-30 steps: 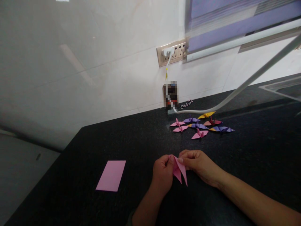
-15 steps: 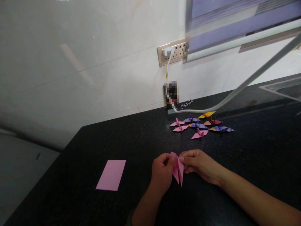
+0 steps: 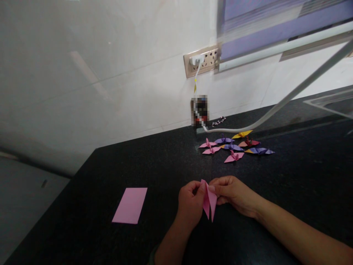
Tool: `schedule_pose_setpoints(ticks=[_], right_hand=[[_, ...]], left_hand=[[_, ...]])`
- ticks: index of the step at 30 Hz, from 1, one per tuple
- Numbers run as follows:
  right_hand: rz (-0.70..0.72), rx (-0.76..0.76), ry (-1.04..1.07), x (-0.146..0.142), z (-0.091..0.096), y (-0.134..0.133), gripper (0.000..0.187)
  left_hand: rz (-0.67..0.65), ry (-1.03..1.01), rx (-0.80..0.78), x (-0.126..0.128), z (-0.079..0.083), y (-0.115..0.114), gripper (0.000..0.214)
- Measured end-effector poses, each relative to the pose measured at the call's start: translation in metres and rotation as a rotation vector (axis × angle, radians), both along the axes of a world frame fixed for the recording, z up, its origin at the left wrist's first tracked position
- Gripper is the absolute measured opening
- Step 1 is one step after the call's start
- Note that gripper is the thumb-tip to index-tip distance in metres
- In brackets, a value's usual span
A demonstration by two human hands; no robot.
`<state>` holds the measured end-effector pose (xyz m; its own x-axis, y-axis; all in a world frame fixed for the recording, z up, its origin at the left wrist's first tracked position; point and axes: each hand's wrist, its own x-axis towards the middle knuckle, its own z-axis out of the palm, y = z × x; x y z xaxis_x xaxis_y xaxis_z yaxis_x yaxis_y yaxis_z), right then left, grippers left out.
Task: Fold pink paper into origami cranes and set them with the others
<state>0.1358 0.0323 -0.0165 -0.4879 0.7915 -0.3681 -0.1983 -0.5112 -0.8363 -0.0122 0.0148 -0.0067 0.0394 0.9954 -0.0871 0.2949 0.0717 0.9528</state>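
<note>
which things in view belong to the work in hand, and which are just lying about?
Work in hand:
pink folded paper, pinched by left hand and right hand
pink paper sheet, likely, by matching colour
folded paper cranes, likely related

Apparently just about:
black-and-white strand
white cable
white plug in wall socket

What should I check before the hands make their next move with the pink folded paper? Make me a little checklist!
1. Left hand holding the folded pink paper: ok.
2. Right hand holding its other side: ok.
3. Flat pink sheet apart from both hands: ok.
4. Nearest pink crane not touched by either hand: ok.
5. White cable apart from the hands: ok.
6. Creases sharp: cannot tell, too small to see.
</note>
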Motion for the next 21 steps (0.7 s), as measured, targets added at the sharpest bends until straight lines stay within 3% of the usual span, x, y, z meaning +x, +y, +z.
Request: schedule_pose_setpoints(ticks=[16,21], right_hand=[[-0.007,-0.024,0.038,-0.0005,0.0024,0.0011,0.012],[-0.012,0.012,0.015,0.001,0.0032,0.0025,0.012]], left_hand=[[0.011,0.023,0.022,-0.0009,0.0023,-0.0006,0.031],[0.023,-0.051,-0.002,-0.0002,0.0043,-0.0007,0.028]])
